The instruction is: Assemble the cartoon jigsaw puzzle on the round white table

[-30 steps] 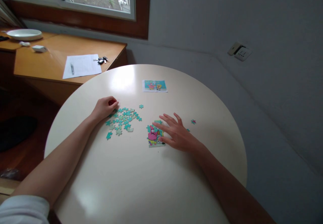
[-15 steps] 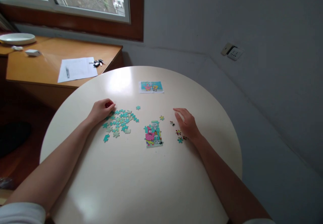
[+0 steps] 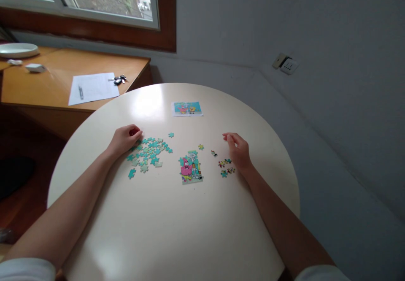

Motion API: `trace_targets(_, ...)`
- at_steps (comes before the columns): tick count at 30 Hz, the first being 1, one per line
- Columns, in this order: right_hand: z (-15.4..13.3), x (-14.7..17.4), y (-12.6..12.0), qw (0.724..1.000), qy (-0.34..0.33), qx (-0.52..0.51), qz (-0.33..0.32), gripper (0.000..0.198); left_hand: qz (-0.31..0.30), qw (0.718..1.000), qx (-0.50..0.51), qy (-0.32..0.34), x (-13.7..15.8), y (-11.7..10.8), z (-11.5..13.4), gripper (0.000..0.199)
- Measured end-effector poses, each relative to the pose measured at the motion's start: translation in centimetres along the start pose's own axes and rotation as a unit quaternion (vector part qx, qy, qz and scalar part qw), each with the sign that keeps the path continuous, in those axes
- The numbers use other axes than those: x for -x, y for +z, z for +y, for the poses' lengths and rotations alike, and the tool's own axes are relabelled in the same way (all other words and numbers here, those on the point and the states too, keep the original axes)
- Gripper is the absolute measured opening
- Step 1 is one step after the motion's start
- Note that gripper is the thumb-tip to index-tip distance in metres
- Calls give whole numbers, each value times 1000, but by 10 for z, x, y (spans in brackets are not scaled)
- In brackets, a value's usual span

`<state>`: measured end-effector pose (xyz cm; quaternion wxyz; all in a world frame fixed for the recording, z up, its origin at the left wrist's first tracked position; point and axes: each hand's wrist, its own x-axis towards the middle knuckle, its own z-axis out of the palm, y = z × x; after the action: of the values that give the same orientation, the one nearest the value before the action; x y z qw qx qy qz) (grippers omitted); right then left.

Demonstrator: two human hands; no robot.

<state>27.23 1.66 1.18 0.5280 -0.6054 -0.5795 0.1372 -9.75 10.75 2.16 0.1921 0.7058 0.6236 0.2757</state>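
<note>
My left hand (image 3: 125, 139) rests at the upper left edge of a spread of blue-green jigsaw pieces (image 3: 148, 151). Its fingers are curled closed, and anything between them is hidden. At the right, my right hand (image 3: 239, 150) is beside several small, dark and yellow patterned pieces (image 3: 224, 173). Its fingers are bent in with the thumb against them, and no piece shows in them. Between the hands lies a partly joined jigsaw (image 3: 190, 169) with a pink starfish figure and a tall blue-green figure. A loose yellow piece (image 3: 201, 147) lies just above its upper right corner.
A small picture sheet (image 3: 187, 108) lies toward the far side of the round white table (image 3: 177, 230). Beyond, a wooden desk (image 3: 57, 78) holds a paper (image 3: 93, 87) with a pen, keys (image 3: 119, 79) and a white dish (image 3: 19, 50). A wall stands to the right.
My right hand has drawn back slightly and its outstretched fingers have bent in, uncovering more of the pieces beside it. My left hand stays in place; the view has shifted a little.
</note>
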Motion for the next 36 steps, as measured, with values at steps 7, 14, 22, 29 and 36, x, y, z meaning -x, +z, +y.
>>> trace_targets(7,10,-5,-7,1000,15,1,23,25,-4,1000,2,1,0,1,-2,29)
trace_targets(14,21,-17,-23,994,-11,99,49,36,-6,1000,3,-3,0,1,-3,30)
trace_targets(22,22,-18,-30,989,-31,132,66,43,-10,1000,2,2,0,0,-2,30)
trace_targets(29,18,-17,-29,994,22,97,40,41,-9,1000,3,0,0,0,-1,29)
trace_targets(36,18,-14,-26,992,-16,115,-46,33,-14,1000,22,-7,0,1,-3,30)
